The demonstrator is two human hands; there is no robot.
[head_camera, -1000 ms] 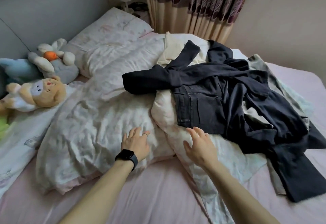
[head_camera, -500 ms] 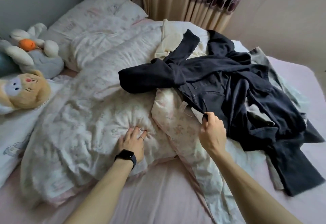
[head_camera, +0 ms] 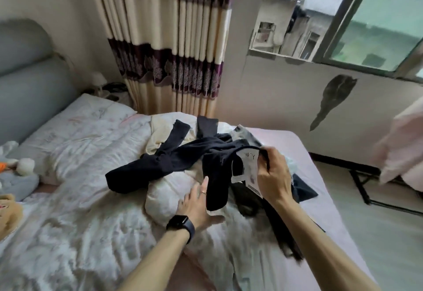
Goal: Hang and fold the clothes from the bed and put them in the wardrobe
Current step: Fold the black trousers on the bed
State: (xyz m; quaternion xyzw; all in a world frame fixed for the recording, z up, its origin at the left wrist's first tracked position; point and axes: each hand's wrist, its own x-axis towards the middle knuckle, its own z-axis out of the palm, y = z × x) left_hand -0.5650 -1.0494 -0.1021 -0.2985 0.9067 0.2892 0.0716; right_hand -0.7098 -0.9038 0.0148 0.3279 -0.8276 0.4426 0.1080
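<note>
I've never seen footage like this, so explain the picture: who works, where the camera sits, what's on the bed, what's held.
No machine here: a person works with bare hands, filmed by one camera on their head. The right hand pinches the edge of a dark garment with white tags, above the bed. The left hand, wearing a watch, is open beside its hanging end. More dark clothes, a quilt and soft toys lie on the bed.

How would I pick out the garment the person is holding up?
Start at the bed in front of the striped curtain, and find the heap of dark clothes in its middle. The garment is the black piece held above that heap by the right hand. Unlike the others, it has white paper tags hanging at its gripped edge.
</note>
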